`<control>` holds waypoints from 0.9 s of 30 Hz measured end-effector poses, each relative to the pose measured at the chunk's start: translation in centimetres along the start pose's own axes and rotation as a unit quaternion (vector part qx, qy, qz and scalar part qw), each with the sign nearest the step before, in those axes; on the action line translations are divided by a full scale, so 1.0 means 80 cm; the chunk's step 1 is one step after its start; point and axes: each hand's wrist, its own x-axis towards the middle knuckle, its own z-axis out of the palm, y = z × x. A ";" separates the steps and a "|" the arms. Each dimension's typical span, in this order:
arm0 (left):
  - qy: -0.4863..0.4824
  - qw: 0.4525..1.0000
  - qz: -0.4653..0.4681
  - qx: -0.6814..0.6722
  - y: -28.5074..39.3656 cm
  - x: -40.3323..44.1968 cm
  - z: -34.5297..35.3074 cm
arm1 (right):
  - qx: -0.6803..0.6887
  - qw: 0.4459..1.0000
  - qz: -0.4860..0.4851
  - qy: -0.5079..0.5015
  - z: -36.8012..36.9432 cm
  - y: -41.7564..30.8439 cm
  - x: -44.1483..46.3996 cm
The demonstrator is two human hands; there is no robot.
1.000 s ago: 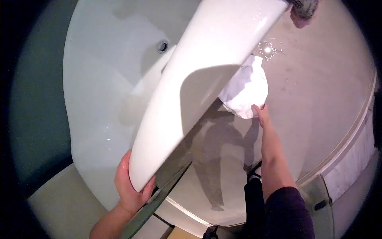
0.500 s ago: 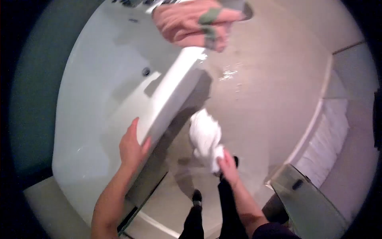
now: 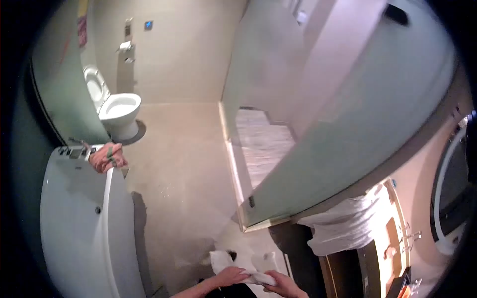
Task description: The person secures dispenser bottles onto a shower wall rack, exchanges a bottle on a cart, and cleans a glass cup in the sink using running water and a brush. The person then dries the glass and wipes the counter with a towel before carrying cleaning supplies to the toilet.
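Low in the head view, both of my hands hold a white towel (image 3: pixel 220 260), bunched between them in front of my body. My left hand (image 3: pixel 230 276) grips it on the left side, fingers closed around the fabric. My right hand (image 3: pixel 282 284) is closed on it just to the right. Loose folds hang out beyond the hands over the floor. To the left stands the white bathtub (image 3: pixel 106 233), apart from both hands. A pink and green cloth (image 3: pixel 107 158) drapes over the tub's far end.
A toilet (image 3: pixel 120 116) with raised lid stands at the far left. A frosted glass door (image 3: pixel 343 124) spans the upper right. Another white cloth (image 3: pixel 345 226) hangs over the vanity counter (image 3: pixel 396 218) on the right, near a round mirror (image 3: pixel 449 193). Water spots mark the floor (image 3: pixel 174 149).
My view has lifted and turned right, away from the tub. My left hand has left the tub's rim and now grips the towel, which my right hand held alone before.
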 end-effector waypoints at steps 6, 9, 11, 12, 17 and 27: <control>-0.303 0.922 -0.080 -0.230 0.308 0.112 -0.068 | -0.178 0.932 0.170 0.267 0.013 0.222 -0.168; -0.285 0.940 0.041 -0.184 0.327 0.152 0.022 | 0.560 0.679 0.075 0.469 0.051 0.460 -0.150; -0.316 0.925 0.042 -0.205 0.355 0.167 0.054 | 0.364 0.698 0.121 0.605 0.017 0.436 -0.179; -0.355 0.904 0.003 -0.240 0.379 0.180 0.060 | 0.329 0.678 0.114 0.647 -0.001 0.430 -0.200; -0.534 0.797 0.017 -0.281 0.457 0.265 0.102 | 0.200 0.681 0.082 0.699 -0.133 0.379 -0.367; -0.565 0.821 0.077 -0.021 0.550 0.425 0.256 | 0.060 0.679 0.101 0.725 -0.245 0.394 -0.566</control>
